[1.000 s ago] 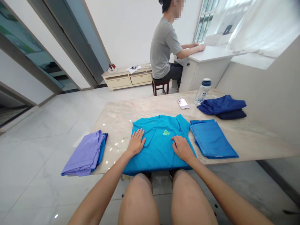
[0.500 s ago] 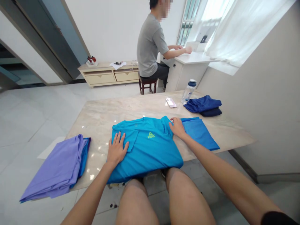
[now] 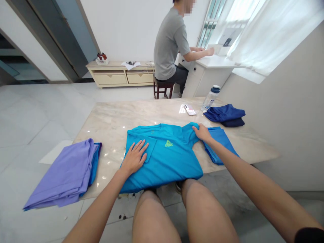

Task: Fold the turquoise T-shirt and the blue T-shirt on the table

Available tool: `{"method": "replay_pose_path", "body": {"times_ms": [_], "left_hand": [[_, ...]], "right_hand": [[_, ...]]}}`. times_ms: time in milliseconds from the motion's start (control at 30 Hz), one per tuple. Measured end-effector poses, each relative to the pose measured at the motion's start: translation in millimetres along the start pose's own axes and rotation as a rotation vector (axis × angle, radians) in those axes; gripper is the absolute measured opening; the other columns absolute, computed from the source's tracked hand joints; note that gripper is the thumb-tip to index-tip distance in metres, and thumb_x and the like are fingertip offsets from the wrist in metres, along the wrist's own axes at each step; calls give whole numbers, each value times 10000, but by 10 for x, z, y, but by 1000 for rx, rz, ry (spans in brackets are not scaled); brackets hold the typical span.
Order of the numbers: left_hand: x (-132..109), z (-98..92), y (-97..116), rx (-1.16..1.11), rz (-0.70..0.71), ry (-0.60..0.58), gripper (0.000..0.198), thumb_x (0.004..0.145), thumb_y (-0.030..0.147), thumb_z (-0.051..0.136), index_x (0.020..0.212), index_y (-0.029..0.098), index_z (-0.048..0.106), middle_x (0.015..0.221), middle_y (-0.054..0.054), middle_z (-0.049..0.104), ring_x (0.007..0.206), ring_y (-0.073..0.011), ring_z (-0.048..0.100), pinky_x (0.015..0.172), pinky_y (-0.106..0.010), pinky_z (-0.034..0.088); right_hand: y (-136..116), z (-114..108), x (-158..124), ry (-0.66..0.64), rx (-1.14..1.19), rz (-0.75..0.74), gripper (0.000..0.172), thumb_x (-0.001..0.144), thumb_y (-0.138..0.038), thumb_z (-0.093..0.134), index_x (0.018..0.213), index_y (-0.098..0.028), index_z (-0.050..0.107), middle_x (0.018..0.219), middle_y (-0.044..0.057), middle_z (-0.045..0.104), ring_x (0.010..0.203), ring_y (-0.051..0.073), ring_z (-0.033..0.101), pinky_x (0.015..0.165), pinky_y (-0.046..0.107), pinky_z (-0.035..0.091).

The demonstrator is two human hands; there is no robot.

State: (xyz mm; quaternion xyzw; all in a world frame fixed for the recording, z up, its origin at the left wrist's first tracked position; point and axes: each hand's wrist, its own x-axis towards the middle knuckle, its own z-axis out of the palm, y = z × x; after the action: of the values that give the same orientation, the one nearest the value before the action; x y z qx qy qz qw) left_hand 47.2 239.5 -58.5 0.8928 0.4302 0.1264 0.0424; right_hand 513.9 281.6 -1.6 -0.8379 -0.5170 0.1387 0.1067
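At the left end of the table (image 3: 113, 114), a folded lilac garment (image 3: 65, 172) rests upon other cloth (image 3: 94, 166). The left hand (image 3: 135, 158), spread and gripping nothing, lies flat on the turquoise shirt (image 3: 169, 163) at the table's near edge, presumably to anchor it; the right hand (image 3: 203, 133), fingers closed, pinches its sleeve (image 3: 188, 133), apparently holding it outstretched beside a folded blue garment (image 3: 220, 136).

Laid front side up on the pale marbled tabletop (image 3: 113, 114): a bright turquoise T-shirt (image 3: 167, 165), collar toward the far side, lower end draped over the near edge. Marked on the chest with a yellow-green triangular logo (image 3: 168, 144) above lettering. Folded inward at the left sleeve (image 3: 151, 148), drawn outward at the right, lightly creased.
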Motion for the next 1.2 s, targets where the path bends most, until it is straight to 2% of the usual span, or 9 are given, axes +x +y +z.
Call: {"method": "replay_pose_path", "body": {"times_ms": [233,367,467,667,767,867,967,1067,1200], "left_hand": [[-14,11,63,31,-57,-17,601,1142,432,376,1723,297,449,1811,-51,353,1683,-296,337,1378,-593,257],[-41,-6,154,10,-114,-5,602,1131,413,385,1714,290,469,1805,-59,364,1681,-302,341,1383,-597,240],[-46,-20,188,-10,-131,-3,606,1124,410,394,1712,288,475,1801,-68,371,1679,-311,343,1381,-606,237],[-46,-52,197,-16,-133,-18,603,1125,412,398,1714,303,470,1806,-56,370,1682,-299,334,1386,-584,218],[-52,-69,212,-18,-130,-20,604,1128,420,395,1714,295,471,1805,-61,371,1683,-306,330,1387,-585,212],[-59,-82,229,-14,-122,-26,607,1132,426,388,1717,284,465,1812,-61,357,1688,-306,318,1389,-581,200],[-54,-90,228,-10,-121,-34,607,1137,424,380,1720,276,460,1814,-62,354,1689,-307,315,1389,-581,194],[-40,-93,213,-9,-116,-35,606,1138,426,381,1723,291,454,1812,-58,358,1688,-306,317,1389,-579,193],[-62,-83,233,9,-95,-69,618,1146,426,354,1739,270,421,1827,-69,324,1700,-308,286,1391,-591,183]], "right_hand": [[274,-350,-221,-123,62,114,385,1000,-477,759,1087,-103,756,992,167,809,900,297,772,745,326,583],[144,-450,-308,-52,40,48,365,1037,-435,691,1145,-94,763,1104,221,803,1074,359,765,870,370,585],[-97,-488,-408,29,-65,-116,374,1074,-421,611,1229,-109,746,1234,257,775,1227,398,721,984,400,550],[-924,-336,-743,30,-195,-368,361,1114,-393,529,1229,-125,743,1178,261,782,1149,396,751,968,411,548],[-1287,-123,-893,-162,-31,-542,359,1113,-386,554,1282,-127,736,1009,174,815,941,316,793,889,369,583],[-1402,109,-951,-338,175,-699,375,1134,-411,507,1307,-172,738,910,79,816,790,240,778,858,362,619],[-1249,334,-928,-200,182,-850,369,1125,-325,477,1288,-155,760,1213,148,809,1119,283,772,1074,446,587],[-969,584,-952,-119,123,-1005,461,1119,-343,505,1519,-173,659,1625,173,600,1521,327,555,1288,545,426],[-670,885,-1166,-139,50,-1087,557,1147,-404,478,1677,-237,513,1794,111,386,1690,331,307,1372,625,262]]}}
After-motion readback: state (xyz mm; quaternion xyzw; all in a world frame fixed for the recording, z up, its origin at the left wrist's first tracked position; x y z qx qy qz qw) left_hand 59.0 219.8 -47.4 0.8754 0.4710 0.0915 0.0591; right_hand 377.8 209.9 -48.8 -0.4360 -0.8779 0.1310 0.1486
